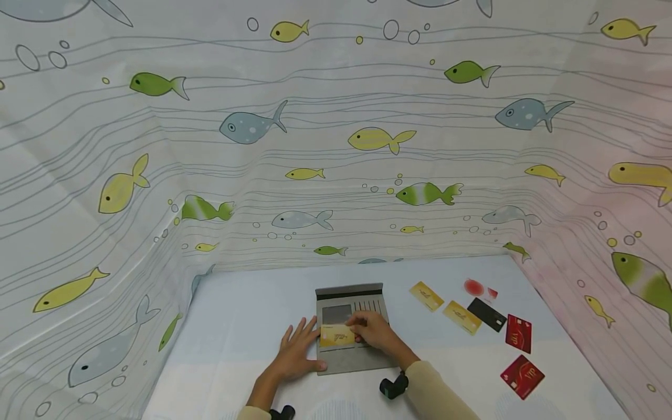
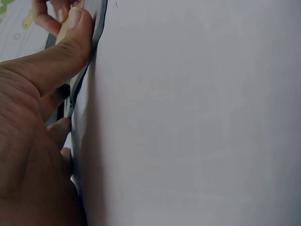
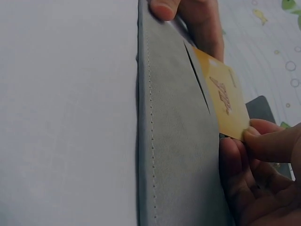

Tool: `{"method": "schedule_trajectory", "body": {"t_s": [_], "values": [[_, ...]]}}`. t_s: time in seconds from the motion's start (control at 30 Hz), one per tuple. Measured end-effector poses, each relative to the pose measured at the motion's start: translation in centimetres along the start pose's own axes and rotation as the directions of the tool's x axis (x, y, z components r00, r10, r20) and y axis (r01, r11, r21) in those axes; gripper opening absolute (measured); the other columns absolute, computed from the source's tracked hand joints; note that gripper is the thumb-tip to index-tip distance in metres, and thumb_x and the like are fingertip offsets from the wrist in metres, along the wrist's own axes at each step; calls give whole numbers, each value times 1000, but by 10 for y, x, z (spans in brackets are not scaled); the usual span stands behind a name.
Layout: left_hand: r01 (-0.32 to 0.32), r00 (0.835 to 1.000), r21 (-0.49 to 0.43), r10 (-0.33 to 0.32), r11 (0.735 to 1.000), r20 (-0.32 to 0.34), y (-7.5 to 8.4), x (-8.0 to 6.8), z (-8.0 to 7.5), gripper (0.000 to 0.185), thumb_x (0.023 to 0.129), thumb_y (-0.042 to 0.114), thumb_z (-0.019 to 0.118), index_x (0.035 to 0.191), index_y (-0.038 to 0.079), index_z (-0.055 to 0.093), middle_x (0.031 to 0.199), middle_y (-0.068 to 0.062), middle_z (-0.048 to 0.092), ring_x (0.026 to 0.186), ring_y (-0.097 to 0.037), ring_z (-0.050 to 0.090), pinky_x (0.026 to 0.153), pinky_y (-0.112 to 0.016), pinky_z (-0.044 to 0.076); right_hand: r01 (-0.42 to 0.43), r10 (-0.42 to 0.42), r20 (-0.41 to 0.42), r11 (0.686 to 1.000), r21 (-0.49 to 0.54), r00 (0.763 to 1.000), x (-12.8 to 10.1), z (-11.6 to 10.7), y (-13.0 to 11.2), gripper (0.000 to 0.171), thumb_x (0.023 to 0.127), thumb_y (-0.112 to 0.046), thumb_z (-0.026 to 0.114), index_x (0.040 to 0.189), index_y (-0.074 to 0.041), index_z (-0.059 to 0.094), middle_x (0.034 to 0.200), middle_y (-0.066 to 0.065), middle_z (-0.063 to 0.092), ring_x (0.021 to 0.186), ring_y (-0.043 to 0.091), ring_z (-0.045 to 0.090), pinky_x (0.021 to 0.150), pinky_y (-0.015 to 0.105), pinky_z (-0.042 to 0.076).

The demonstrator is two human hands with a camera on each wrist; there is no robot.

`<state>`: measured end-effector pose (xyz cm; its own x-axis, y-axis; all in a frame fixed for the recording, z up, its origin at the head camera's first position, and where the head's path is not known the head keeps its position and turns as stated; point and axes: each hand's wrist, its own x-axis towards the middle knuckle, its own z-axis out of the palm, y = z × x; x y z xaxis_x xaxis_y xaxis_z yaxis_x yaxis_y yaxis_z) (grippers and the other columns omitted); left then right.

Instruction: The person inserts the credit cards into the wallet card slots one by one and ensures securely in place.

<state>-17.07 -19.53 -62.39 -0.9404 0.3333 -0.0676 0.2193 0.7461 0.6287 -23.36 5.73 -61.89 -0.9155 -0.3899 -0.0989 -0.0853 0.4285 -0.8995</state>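
Note:
An opened grey wallet (image 1: 352,363) with card slots and a clear window lies on the white table. A gold card (image 1: 335,336) sits at the slit of its near panel, and in the right wrist view much of the card (image 3: 228,96) stands out of that slit. My right hand (image 1: 377,331) pinches the card's right end between thumb and fingers. My left hand (image 1: 299,354) rests along the wallet's left edge with fingers spread, its thumb on the near left corner. In the left wrist view, the left thumb (image 2: 63,59) lies against the wallet's edge.
To the right lie two more gold cards (image 1: 426,296), a black card (image 1: 487,315), two red VIP cards (image 1: 518,333) and a white card with a red circle (image 1: 474,287). A fish-patterned cloth (image 1: 336,192) encloses the table's back and sides.

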Motion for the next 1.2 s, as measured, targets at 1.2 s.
{"method": "schedule_trajectory", "body": {"t_s": [1.2], "values": [[-11, 1000, -9, 11, 1000, 9, 2, 2, -1, 96, 73, 50, 82, 153, 16, 42, 165, -18, 25, 153, -46, 14, 118, -69, 0, 117, -109, 74, 987, -110, 991, -6, -3, 5, 5, 91, -15, 71, 93, -18, 76, 86, -5, 70, 73, 4, 58, 65, 22, 49]]}}
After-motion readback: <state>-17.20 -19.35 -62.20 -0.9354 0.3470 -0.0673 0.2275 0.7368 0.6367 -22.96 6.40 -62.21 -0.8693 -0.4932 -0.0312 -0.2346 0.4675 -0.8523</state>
